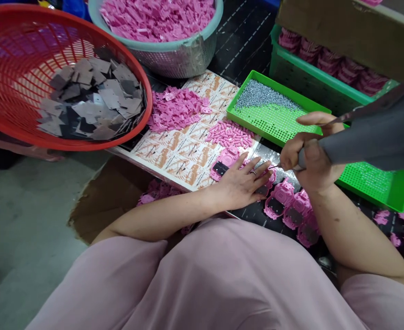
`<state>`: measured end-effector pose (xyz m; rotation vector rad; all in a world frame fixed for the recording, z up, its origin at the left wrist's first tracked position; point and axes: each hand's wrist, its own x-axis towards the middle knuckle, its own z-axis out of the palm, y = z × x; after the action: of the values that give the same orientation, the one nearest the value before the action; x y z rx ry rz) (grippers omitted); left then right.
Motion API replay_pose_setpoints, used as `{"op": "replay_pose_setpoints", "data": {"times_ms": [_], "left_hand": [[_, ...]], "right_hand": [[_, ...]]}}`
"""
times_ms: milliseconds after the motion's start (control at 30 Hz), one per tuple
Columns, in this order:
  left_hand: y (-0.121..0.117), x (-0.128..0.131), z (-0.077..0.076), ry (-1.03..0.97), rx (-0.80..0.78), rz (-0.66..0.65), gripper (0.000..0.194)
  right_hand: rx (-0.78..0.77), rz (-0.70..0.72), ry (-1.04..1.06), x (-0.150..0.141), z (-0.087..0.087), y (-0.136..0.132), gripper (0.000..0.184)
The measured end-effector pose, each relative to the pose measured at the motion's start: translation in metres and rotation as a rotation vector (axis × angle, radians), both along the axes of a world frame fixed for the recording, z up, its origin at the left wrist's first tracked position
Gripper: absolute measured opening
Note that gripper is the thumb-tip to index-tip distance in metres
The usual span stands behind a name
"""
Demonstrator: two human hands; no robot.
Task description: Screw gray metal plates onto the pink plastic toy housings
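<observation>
My right hand (317,162) is wrapped round the grey nose of a power screwdriver (377,137). Its thin dark bit points left, and the tip ends close by my left fingers. Palm down and fingers spread, my left hand (238,185) lies over pink plastic housings and hides much of them. Left of those fingers shows one pink housing (227,160) with a dark plate in it. Several more housings with plates (284,195) stand in a row between my two hands, partly covered by my right forearm.
Beyond my hands lie small pink pieces (231,134) and a heap of pink parts (177,107). A green tray (273,133) holds screws. Metal plates fill part of a red basket (143,123) at left. A teal basin (167,55) of pink parts and a green crate (320,78) stand behind.
</observation>
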<state>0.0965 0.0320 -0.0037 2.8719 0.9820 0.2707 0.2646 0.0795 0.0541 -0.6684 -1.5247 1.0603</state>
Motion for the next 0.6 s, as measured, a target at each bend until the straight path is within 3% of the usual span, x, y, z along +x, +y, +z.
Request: {"op": "replay_pose_setpoints", "data": {"times_ms": [200,500,600], "left_hand": [[0.0,0.0,0.001,-0.011,0.012,0.012,0.057],[0.005,-0.001,0.009,-0.006,-0.059,-0.023,0.058],[0.005,-0.001,0.014,-0.015,-0.056,-0.03,0.058]], "right_hand": [[0.071,-0.048,0.174,-0.005,0.025,-0.011,0.029],[0.087,-0.169,0.18,-0.003,0.017,-0.016,0.013],[0.057,-0.219,0.144,0.001,0.02,-0.016,0.017]]}}
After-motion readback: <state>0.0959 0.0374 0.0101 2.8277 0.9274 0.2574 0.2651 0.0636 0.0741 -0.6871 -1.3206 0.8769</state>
